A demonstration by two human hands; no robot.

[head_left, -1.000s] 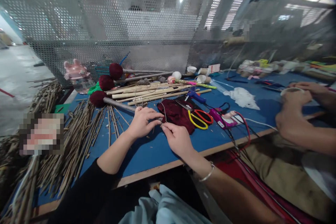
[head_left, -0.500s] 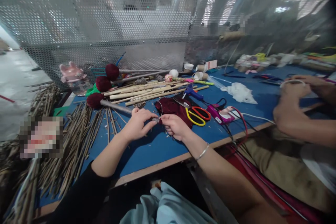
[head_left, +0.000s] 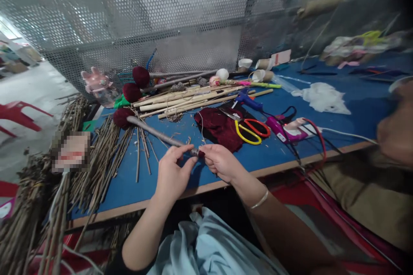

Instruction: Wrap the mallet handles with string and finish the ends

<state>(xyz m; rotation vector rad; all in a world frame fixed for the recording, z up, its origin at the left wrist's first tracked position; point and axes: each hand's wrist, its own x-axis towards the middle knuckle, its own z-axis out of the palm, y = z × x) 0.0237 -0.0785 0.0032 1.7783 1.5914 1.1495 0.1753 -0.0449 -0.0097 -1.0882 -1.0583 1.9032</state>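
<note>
The grey stick slants from its fuzzy red ball, near the blue table's left edge, toward the front edge. Left hand loosely pinches the shaft, right pinches the tip. Probably light, stiff, grippy; I'd grab the shaft.

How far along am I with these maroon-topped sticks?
Two grey sticks with maroon balls lie at the back and look done, though their far ends are unclear. A third stick is in progress: your left hand holds near its end, your right hand pinches the maroon tip. The pale sticks are bare, so possibly still left.
</note>
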